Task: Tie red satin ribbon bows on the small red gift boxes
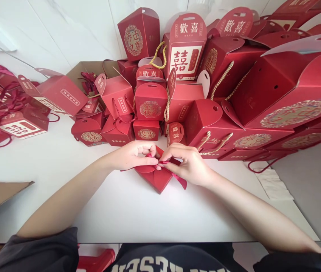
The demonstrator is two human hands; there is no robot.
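Note:
A small red gift box (158, 179) sits on the white table, its curved flaps folded over the top. Both hands meet just above it, fingertips almost touching. My left hand (135, 155) pinches a dark red ribbon at the middle of the box. Thumb and fingers of my right hand (188, 163) are closed on another part of the same ribbon (180, 182), whose loose end hangs over the box's right side. The exact shape of the ribbon between the fingers is partly hidden.
Red gift boxes (151, 102) of several sizes stand stacked along the wall behind. More ribboned boxes (24, 121) lie at the left. A cardboard flap (1, 196) juts in at front left; white paper (273, 181) lies at the right. The table's front edge (166, 242) is near.

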